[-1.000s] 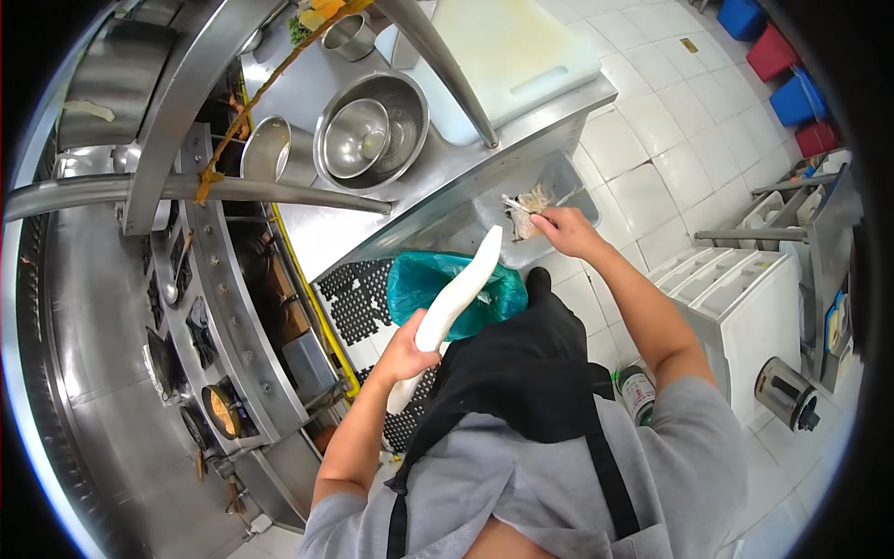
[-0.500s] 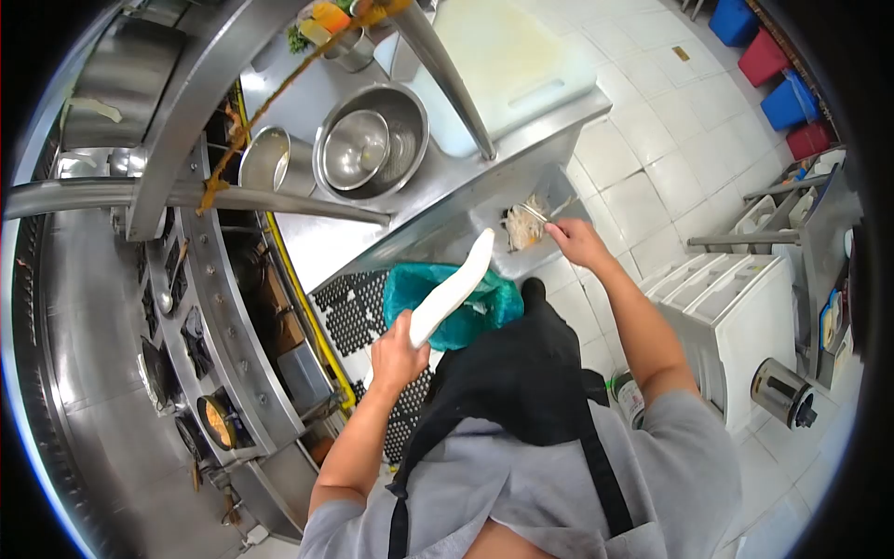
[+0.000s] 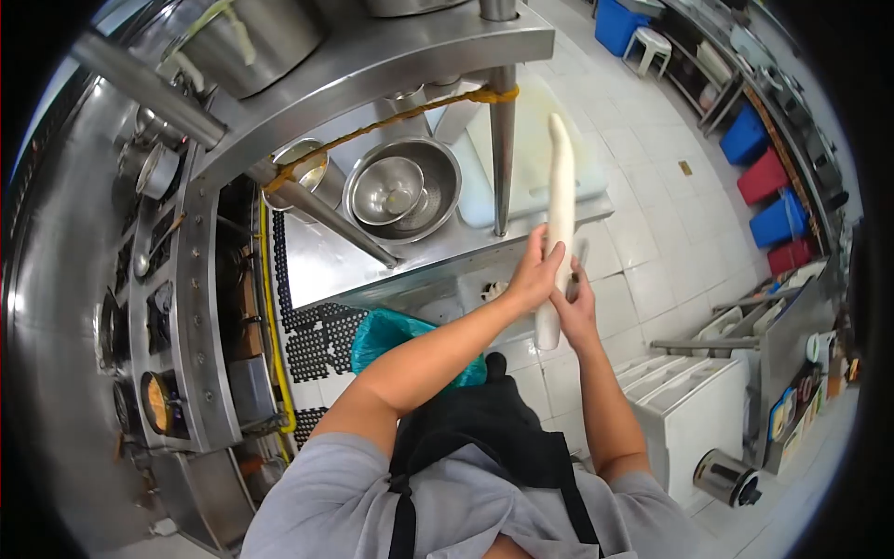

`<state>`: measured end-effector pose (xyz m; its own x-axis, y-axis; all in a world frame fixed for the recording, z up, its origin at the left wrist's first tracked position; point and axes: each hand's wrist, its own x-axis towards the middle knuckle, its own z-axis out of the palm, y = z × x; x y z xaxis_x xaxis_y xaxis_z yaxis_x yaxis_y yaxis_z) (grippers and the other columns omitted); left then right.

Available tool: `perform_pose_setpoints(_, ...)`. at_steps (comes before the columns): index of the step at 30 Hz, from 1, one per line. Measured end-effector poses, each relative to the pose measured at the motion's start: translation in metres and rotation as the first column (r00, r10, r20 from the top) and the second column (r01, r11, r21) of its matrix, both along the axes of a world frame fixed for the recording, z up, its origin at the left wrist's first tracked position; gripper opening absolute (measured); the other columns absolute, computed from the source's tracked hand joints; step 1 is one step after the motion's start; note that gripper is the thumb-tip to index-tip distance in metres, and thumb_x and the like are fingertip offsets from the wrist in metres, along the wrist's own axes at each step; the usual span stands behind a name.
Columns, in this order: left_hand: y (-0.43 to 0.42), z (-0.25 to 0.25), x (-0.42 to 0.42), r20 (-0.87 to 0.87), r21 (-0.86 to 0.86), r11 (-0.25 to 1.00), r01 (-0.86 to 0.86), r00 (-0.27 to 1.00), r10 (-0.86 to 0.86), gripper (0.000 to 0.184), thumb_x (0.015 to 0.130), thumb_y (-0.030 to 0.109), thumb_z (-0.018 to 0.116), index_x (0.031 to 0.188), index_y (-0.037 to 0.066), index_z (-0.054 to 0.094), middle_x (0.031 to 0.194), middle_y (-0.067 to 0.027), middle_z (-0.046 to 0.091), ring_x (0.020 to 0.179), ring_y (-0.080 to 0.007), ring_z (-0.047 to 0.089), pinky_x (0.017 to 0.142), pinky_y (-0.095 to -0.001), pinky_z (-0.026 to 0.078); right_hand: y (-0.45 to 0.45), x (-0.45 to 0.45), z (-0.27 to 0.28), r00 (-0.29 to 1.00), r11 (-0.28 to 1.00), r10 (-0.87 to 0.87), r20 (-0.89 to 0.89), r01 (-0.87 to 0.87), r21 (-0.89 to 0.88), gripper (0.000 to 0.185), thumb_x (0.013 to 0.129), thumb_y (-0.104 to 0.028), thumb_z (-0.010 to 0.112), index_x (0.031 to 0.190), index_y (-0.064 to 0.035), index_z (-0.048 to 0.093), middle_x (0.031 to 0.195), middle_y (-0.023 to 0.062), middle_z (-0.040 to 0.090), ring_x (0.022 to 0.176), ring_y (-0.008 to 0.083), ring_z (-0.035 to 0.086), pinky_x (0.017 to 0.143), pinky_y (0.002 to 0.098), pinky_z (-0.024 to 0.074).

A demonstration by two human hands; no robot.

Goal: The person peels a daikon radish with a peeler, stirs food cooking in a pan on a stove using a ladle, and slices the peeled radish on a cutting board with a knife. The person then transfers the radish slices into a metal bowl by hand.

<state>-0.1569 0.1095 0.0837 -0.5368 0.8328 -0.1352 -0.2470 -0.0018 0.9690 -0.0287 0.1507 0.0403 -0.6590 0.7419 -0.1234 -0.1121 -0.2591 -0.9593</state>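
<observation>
A long, pale, peeled root-like piece (image 3: 562, 186) stands lengthwise in front of me, its narrow tip over the white cutting board (image 3: 531, 140). My left hand (image 3: 535, 278) is wrapped round its lower half. Just to the right, my right hand (image 3: 576, 307) is closed beside the piece, with what looks like a metal tool (image 3: 584, 252) showing at its fingers. Its grip is partly hidden. Below the counter, the clear bin (image 3: 475, 289) is largely covered by my forearm and hands.
Nested steel bowls (image 3: 402, 189) sit on the steel counter (image 3: 326, 264). A steel post (image 3: 502, 158) rises left of the piece. A teal-lined bin (image 3: 372, 340) is below my left forearm. White drawers (image 3: 689, 401) stand right; a stove (image 3: 196, 326) is left.
Both hands have come together, raised over the counter's edge. The pale piece has swung upright and right, towards the board. My right hand has left the clear bin. The view has shifted.
</observation>
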Motion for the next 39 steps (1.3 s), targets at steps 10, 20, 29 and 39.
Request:
perform_pose_setpoints(10,-0.192,-0.073,-0.008,-0.069,-0.247,0.969,0.014,0.997,-0.032,0.037,0.101,0.015,0.062,0.135,0.002,0.052,0.114,-0.0124,0.073,0.102,-0.0163,0.069,0.091,-0.0314,0.053,0.148,-0.134,0.057,0.824,0.621,-0.281,0.492,-0.235,0.748,0.054,0.086,-0.028,0.072,0.129,0.0006,0.060,0.110,0.0254,0.070,0.103,0.0331,0.069,0.089,0.0427,0.0546)
perform_pose_setpoints(20,-0.438,-0.107,0.088,0.036,-0.580,0.492,-0.650,0.582,0.812,0.025,0.097,0.012,0.063,0.120,0.002,0.060,0.100,-0.0124,0.074,0.084,-0.0175,0.071,0.074,-0.0287,0.055,0.195,-0.161,0.027,0.717,0.336,-0.435,0.544,-0.432,0.837,0.041,0.101,-0.036,0.054,0.117,-0.0008,0.066,0.111,0.0324,0.065,0.104,0.0502,0.063,0.092,0.0542,0.0498)
perform_pose_setpoints(29,-0.476,-0.127,0.129,0.121,-0.611,0.448,-0.653,0.482,0.868,0.023,0.096,0.022,0.068,0.108,0.003,0.064,0.094,-0.0086,0.072,0.076,-0.0159,0.068,0.064,-0.0286,0.054,0.174,-0.176,0.004,0.822,0.602,0.010,0.570,-0.460,0.653,0.058,0.093,-0.017,0.060,0.145,-0.0002,0.039,0.092,0.0143,0.065,0.072,0.0216,0.062,0.052,0.0359,0.0508)
perform_pose_setpoints(39,-0.607,-0.163,0.091,-0.396,-0.617,0.320,-0.719,0.635,0.664,0.031,0.090,0.032,0.070,0.106,0.006,0.068,0.087,-0.0130,0.072,0.078,-0.0237,0.069,0.072,-0.0378,0.055,0.187,-0.200,-0.053,0.828,0.078,-0.216,0.517,-0.513,0.855,0.046,0.094,-0.020,0.057,0.130,0.0091,0.054,0.124,0.0351,0.058,0.115,0.0499,0.057,0.101,0.0512,0.0454)
